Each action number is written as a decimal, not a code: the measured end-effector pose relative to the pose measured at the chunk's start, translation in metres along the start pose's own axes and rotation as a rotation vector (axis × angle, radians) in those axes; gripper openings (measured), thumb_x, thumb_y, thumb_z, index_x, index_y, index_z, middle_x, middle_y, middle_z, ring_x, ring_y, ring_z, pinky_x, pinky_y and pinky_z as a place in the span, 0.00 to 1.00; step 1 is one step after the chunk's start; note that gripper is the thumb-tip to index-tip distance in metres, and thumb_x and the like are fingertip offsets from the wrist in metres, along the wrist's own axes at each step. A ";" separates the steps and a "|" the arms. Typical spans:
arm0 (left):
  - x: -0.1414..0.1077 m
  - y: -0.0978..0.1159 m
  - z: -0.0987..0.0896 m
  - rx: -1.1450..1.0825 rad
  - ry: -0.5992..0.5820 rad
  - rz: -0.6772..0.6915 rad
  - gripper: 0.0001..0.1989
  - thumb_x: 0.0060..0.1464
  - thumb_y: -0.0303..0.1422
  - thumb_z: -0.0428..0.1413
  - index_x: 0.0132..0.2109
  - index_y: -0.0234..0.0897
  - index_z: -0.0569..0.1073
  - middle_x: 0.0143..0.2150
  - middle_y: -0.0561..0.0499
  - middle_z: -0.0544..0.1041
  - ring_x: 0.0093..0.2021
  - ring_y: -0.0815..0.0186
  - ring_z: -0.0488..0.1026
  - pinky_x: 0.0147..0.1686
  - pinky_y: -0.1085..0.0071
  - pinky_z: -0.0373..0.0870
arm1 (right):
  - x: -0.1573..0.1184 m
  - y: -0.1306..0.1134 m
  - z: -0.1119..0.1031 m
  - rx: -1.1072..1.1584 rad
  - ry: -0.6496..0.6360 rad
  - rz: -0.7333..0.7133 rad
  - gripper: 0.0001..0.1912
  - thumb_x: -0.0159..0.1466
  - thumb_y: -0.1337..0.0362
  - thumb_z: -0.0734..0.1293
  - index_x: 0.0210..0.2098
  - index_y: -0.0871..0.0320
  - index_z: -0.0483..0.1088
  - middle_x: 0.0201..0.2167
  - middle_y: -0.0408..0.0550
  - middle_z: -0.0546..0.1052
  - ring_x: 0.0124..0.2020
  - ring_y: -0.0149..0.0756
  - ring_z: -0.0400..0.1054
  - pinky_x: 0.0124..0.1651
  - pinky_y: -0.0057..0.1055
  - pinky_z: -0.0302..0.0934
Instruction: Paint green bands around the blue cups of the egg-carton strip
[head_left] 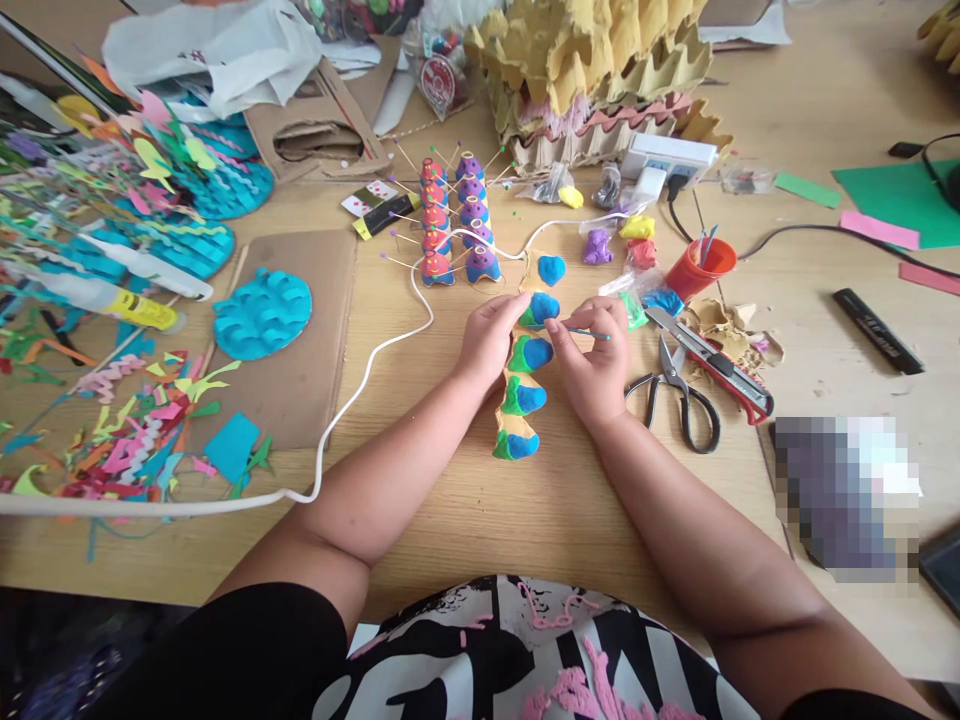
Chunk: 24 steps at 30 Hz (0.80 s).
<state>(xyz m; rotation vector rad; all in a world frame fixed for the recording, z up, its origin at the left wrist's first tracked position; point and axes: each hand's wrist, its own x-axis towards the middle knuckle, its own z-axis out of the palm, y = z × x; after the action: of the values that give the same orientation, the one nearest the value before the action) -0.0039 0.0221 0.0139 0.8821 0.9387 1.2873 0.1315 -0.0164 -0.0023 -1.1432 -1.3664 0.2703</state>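
In the head view a strip of egg carton cups stands lengthwise between my hands, its cups covered in blue and green clay. My left hand grips the strip's left edge near the second cup from the far end. The farthest cup bears only a blue patch on bare tan carton. My right hand pinches a thin blue stick, its end close to that second cup; whether it touches the clay I cannot tell. Beyond stand two finished-looking rows, one of red-topped cups and one of purple-topped cups, with pins stuck out.
Scissors, a box cutter, an orange cup and clay lumps lie right. A white cable crosses the table leftward. Paper scraps and a blue clay disc lie left. Egg trays are stacked behind.
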 end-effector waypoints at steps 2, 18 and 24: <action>0.000 0.001 0.001 0.011 0.016 -0.011 0.17 0.57 0.47 0.70 0.31 0.38 0.83 0.31 0.52 0.85 0.34 0.65 0.81 0.38 0.71 0.76 | 0.000 0.000 0.000 0.005 0.003 -0.003 0.12 0.70 0.57 0.75 0.33 0.52 0.72 0.37 0.45 0.73 0.41 0.39 0.70 0.50 0.43 0.68; 0.000 0.001 0.001 -0.017 0.027 -0.024 0.18 0.56 0.47 0.71 0.31 0.37 0.81 0.29 0.53 0.83 0.33 0.66 0.81 0.38 0.71 0.76 | 0.001 0.004 0.002 -0.004 0.051 0.019 0.14 0.70 0.56 0.75 0.32 0.52 0.69 0.37 0.45 0.72 0.42 0.39 0.70 0.51 0.42 0.68; 0.000 -0.001 0.000 -0.018 0.015 -0.028 0.17 0.57 0.47 0.70 0.31 0.37 0.82 0.29 0.53 0.83 0.33 0.66 0.81 0.39 0.70 0.76 | 0.000 0.003 0.002 0.011 0.023 0.018 0.13 0.72 0.56 0.73 0.33 0.51 0.69 0.37 0.45 0.73 0.42 0.39 0.70 0.51 0.42 0.69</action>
<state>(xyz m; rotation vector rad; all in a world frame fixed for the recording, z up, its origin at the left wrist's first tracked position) -0.0034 0.0221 0.0133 0.8438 0.9471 1.2784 0.1313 -0.0140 -0.0046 -1.1469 -1.3335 0.2768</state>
